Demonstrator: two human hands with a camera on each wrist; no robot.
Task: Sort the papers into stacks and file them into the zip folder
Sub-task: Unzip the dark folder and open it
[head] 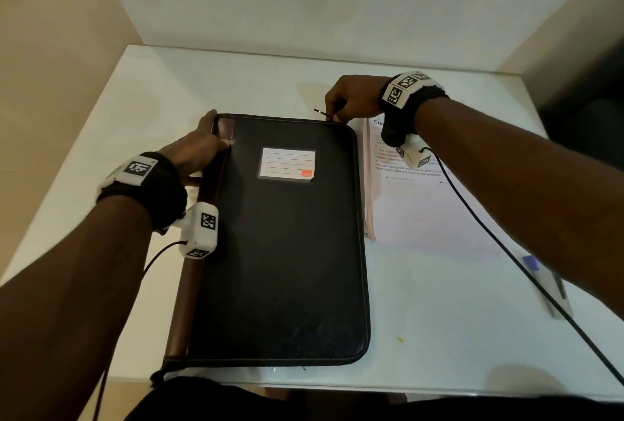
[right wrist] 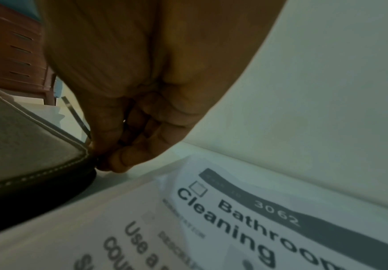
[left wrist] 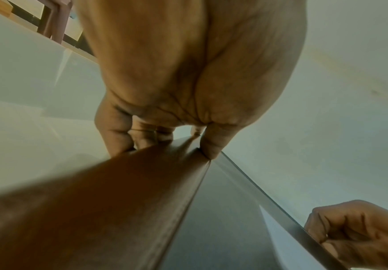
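Observation:
A black zip folder point(head: 280, 251) with a brown spine point(left wrist: 96, 201) and a white label lies closed on the white table point(head: 202, 82). My left hand point(head: 199, 147) grips its far left corner, thumb on top and fingers over the spine's edge point(left wrist: 188, 73). At the far right corner my right hand point(head: 351, 99) pinches the zipper pull point(head: 322, 113); the thin metal tab point(right wrist: 72, 113) sticks out past the fingers point(right wrist: 137, 91). A stack of printed papers point(head: 425, 211), top sheet headed "Bathroom Cleaning" point(right wrist: 234, 219), lies right of the folder, partly under my right wrist.
A pen with a blue cap point(head: 547, 282) lies near the table's right edge. Walls close in the table at the back and both sides. Wrist-camera cables trail across the papers and over the front edge.

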